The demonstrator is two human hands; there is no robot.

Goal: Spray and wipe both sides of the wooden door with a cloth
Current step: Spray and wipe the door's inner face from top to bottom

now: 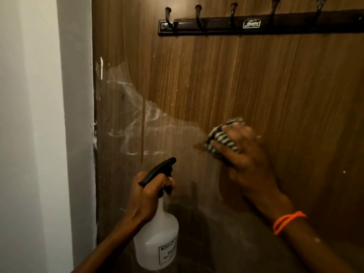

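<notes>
Wooden door fills the view, wet streaks lying at nine o'clock from the cloth. Right hand, nearer them, presses the cloth with fingers curled over it; left hand grips the spray bottle at six o'clock.

Door face left bare between hook rack above and striped cloth below. Leftward passage is bounded by the white wall. Lower-left region occupied by spray bottle.
</notes>
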